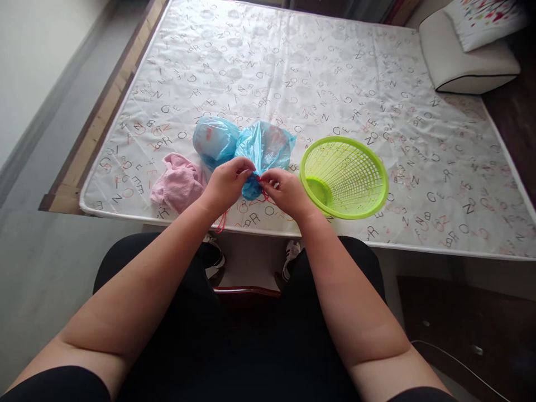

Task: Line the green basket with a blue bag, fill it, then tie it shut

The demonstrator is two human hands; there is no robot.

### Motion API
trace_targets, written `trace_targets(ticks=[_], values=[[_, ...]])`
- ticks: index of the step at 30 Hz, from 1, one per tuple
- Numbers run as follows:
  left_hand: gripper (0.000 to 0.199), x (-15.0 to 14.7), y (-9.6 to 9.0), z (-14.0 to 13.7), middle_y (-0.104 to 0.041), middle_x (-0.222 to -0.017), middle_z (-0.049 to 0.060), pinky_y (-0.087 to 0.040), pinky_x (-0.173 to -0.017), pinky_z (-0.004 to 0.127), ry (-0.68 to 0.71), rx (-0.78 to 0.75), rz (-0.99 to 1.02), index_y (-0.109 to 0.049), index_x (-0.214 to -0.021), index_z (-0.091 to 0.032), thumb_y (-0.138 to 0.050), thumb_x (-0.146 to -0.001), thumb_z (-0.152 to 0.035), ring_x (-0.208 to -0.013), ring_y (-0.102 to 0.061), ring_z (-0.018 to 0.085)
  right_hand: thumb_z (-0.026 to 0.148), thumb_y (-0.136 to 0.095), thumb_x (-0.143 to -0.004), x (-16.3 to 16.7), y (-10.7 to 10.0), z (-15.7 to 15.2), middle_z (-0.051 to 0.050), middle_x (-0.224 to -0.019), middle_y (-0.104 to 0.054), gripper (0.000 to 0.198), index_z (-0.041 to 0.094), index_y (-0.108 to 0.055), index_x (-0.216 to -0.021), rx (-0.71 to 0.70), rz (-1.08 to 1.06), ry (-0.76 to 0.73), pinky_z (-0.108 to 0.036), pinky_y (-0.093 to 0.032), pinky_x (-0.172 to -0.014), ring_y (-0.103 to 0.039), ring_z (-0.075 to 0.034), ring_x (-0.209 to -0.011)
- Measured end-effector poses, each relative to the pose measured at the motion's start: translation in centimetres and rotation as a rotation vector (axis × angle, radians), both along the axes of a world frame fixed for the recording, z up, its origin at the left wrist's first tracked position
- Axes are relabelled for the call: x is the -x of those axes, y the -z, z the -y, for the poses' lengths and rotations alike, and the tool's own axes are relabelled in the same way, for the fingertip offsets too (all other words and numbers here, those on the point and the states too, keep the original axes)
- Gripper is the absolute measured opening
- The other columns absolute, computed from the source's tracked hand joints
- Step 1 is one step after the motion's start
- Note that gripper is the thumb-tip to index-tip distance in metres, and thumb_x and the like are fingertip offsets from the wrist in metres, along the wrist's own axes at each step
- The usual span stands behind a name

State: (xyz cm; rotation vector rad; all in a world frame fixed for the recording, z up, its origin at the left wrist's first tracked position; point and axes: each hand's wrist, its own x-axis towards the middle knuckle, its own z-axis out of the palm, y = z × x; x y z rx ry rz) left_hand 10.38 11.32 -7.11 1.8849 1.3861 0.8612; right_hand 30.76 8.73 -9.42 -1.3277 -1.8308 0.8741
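A blue translucent plastic bag (264, 146) lies on the mattress in front of me, its neck gathered and its mouth bunched toward me. My left hand (229, 180) pinches the gathered neck from the left. On the other side my right hand (285, 190) is closed, thumb and fingers pinching a thin red drawstring at the neck. Loose red string (221, 222) hangs below my left hand at the mattress edge. Just left of the bag rests a second rounded blue bag (214, 138) with something pale inside. The contents of both bags are unclear through the plastic.
A crumpled pink cloth (179, 183) lies left of my left hand. To the right, a green mesh plastic basket (379, 190) is tipped toward me. The letter-printed mattress (335, 78) carries a beige cushioned seat (469, 64) with a pillow (488, 22) at its far right.
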Motion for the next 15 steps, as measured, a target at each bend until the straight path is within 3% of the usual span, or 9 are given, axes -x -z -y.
trace_targets(ticks=[3,6,15], values=[[0.015,0.2,0.1,0.0,-0.08,-0.1,0.003,-0.055,-0.09,0.034,-0.08,-0.08,-0.041,-0.077,-0.099,-0.023,-0.064,-0.099,-0.017,-0.092,-0.071,0.02,0.03,-0.067,-0.099,-0.1,0.2,-0.3,-0.005,-0.1,-0.068,0.011,0.022,-0.068,-0.092,-0.099,-0.016,0.083,-0.036,-0.052,-0.083,-0.062,-0.019,-0.089],[0.014,0.3,0.3,0.1,-0.081,-0.102,0.004,-0.055,-0.092,0.036,-0.132,-0.118,-0.081,-0.078,-0.101,-0.023,-0.065,-0.1,-0.018,-0.095,-0.072,0.022,0.031,-0.066,-0.1,0.0,0.4,-0.3,-0.005,-0.099,-0.067,0.011,0.023,-0.065,-0.092,-0.11,-0.027,0.129,-0.036,-0.051,-0.084,-0.06,-0.018,-0.086],[0.018,-0.3,1.8,-0.3,-0.078,-0.106,0.007,-0.058,-0.09,0.033,-0.062,-0.093,-0.069,-0.076,-0.103,-0.02,-0.064,-0.096,-0.008,-0.095,-0.071,0.02,0.035,-0.061,-0.102,0.1,0.6,-0.1,-0.001,-0.09,-0.067,0.013,0.024,-0.059,-0.094,-0.062,-0.073,0.152,-0.036,-0.048,-0.079,-0.058,-0.016,-0.077]])
